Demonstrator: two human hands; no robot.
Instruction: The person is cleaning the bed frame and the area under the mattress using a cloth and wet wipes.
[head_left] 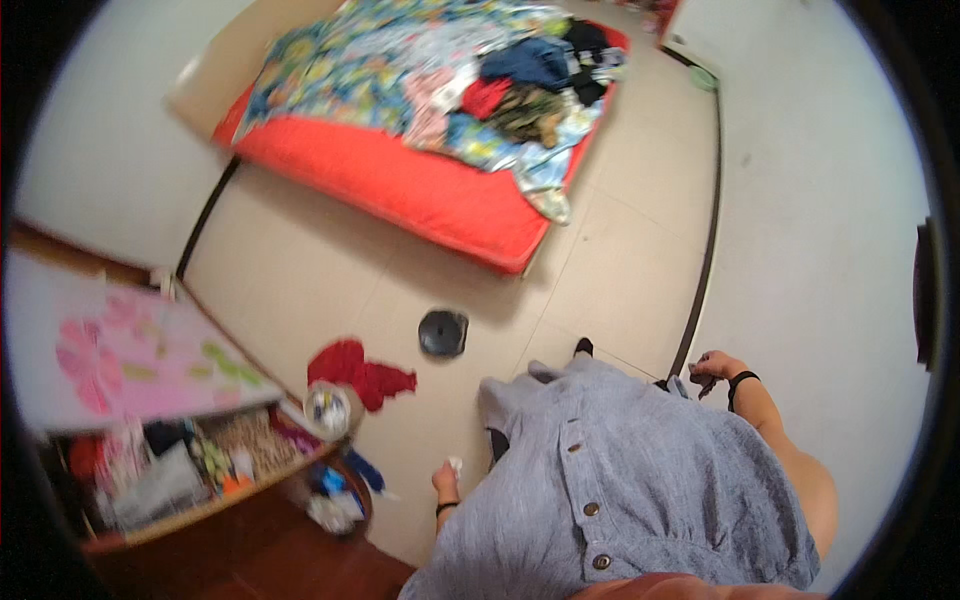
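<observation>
My left hand (446,484) hangs low beside my grey buttoned garment (640,470). Its fingers are closed around a small white thing (455,465), too small to tell its kind. Out to the right, near the white wall, my right hand (718,366) is closed on a small dark and greyish thing that I cannot make out. Both wrists wear dark bands. A black, rounded, shallow object (443,333) lies on the tiled floor ahead of me. To its left is a red cloth (365,375).
Ahead stands a bed with a red mattress (390,195), a patterned cover and a heap of clothes (525,95). At lower left, an opened drawer (190,470) holds folded clothes beside a round container (328,411). A white wall (810,230) runs along the right.
</observation>
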